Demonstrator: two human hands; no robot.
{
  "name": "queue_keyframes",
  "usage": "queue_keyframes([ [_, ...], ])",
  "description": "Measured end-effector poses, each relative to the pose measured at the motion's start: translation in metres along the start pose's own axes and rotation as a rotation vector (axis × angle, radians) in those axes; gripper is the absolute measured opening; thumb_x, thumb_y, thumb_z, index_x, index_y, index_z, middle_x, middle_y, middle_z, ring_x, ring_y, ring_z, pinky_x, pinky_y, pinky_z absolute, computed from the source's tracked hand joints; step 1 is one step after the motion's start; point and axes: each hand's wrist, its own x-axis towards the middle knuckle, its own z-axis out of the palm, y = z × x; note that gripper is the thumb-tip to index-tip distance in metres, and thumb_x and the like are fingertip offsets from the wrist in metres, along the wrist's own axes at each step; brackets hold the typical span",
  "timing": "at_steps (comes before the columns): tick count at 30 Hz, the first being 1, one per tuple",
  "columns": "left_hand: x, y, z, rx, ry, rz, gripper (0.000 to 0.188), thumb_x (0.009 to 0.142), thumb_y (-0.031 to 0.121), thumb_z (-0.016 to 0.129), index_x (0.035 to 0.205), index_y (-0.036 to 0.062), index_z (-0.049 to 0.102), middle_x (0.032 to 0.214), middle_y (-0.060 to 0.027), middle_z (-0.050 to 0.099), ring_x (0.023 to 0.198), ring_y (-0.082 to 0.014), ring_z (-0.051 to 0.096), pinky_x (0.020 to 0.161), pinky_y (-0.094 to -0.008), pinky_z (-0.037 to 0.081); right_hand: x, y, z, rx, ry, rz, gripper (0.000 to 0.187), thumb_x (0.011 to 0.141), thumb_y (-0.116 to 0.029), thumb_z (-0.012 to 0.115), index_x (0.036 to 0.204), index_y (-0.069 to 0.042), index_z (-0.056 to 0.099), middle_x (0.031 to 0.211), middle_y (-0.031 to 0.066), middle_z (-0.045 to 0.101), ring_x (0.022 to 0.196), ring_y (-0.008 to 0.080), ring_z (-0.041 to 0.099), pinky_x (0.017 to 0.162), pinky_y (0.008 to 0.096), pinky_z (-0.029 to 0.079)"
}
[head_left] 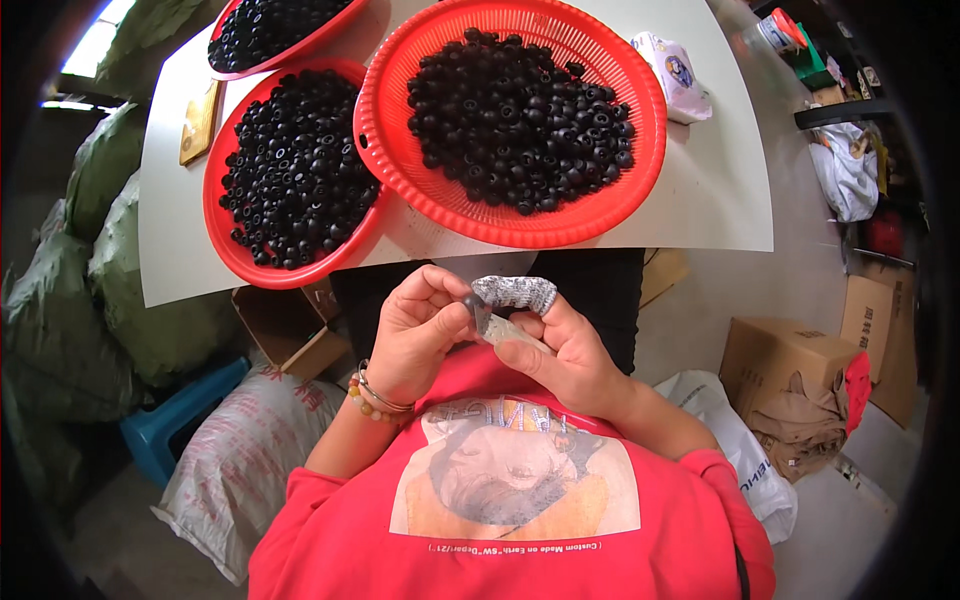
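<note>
In front of my chest, my left hand (425, 325) pinches a small black ring-shaped part (476, 304) between thumb and fingertips. My right hand (568, 357) closes around a flat, pale grey, narrow tool (512, 332), whose far end meets the black part; its exact kind is unclear. A grey knitted cover (514, 291) sits over a finger of the right hand. Beyond both hands, a large red plastic basket (650, 185) holds many similar black parts (520, 125). To its left, a red basin (222, 215) is heaped with black rings (295, 165).
The white table (715, 190) has its near edge just past my hands. Another red basin (300, 65) stands far left, above a yellow box (200, 122). A tissue pack (672, 78) lies right. Below are a blue stool (180, 425), sacks (245, 455) and a cardboard box (780, 365).
</note>
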Motion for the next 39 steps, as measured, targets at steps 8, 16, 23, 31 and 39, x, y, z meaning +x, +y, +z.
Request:
queue_keyframes([
  [8, 0.001, -0.001, 0.005, 0.054, 0.035, 0.045, 0.018, 0.078, 0.004, 0.057, 0.092, 0.0001, 0.047, 0.085, -0.0083, 0.057, 0.075, -0.0118, 0.056, 0.068, -0.0239, 0.048, -0.001, -0.005, 0.001, 0.031, -0.008, 0.027, 0.036, 0.084, -0.008, 0.05, 0.114, 0.003, 0.034, 0.107, 0.0073, 0.046, 0.101, 0.0105, 0.044, 0.086, 0.0236, 0.035],
  [16, -0.001, -0.001, 0.005, 0.039, 0.035, 0.038, 0.018, 0.078, 0.004, 0.057, 0.092, 0.0002, 0.047, 0.085, -0.0085, 0.057, 0.076, -0.0118, 0.056, 0.068, -0.0239, 0.048, 0.0, -0.003, 0.0, 0.029, -0.021, 0.015, 0.037, 0.084, -0.009, 0.05, 0.115, 0.004, 0.033, 0.108, 0.0075, 0.046, 0.103, 0.0111, 0.043, 0.087, 0.0238, 0.034],
  [23, 0.0, -0.001, 0.005, 0.043, 0.036, 0.048, 0.014, 0.077, 0.002, 0.057, 0.088, 0.0011, 0.048, 0.085, -0.0069, 0.055, 0.076, -0.0113, 0.055, 0.067, -0.0241, 0.048, 0.0, 0.0, 0.001, 0.066, -0.004, 0.002, 0.035, 0.084, -0.008, 0.049, 0.114, 0.004, 0.034, 0.109, 0.0084, 0.046, 0.103, 0.011, 0.043, 0.087, 0.0239, 0.035],
  [31, 0.002, -0.004, 0.0, 0.038, 0.026, 0.054, 0.01, 0.077, 0.002, 0.057, 0.085, 0.0015, 0.049, 0.087, -0.0058, 0.051, 0.075, -0.011, 0.053, 0.065, -0.0236, 0.048, 0.0, 0.007, 0.004, 0.083, 0.059, -0.023, 0.031, 0.085, -0.007, 0.047, 0.112, 0.005, 0.037, 0.105, 0.0089, 0.05, 0.098, 0.0106, 0.047, 0.085, 0.0239, 0.037],
  [39, 0.001, -0.006, -0.003, -0.084, -0.008, -0.049, 0.007, 0.08, 0.005, 0.054, 0.085, 0.0041, 0.049, 0.083, -0.0049, 0.052, 0.065, -0.0098, 0.052, 0.059, -0.0238, 0.046, 0.0, 0.001, 0.002, 0.11, 0.013, 0.002, 0.031, 0.085, -0.006, 0.045, 0.113, 0.004, 0.036, 0.104, 0.0098, 0.05, 0.098, 0.0124, 0.049, 0.087, 0.0257, 0.038],
])
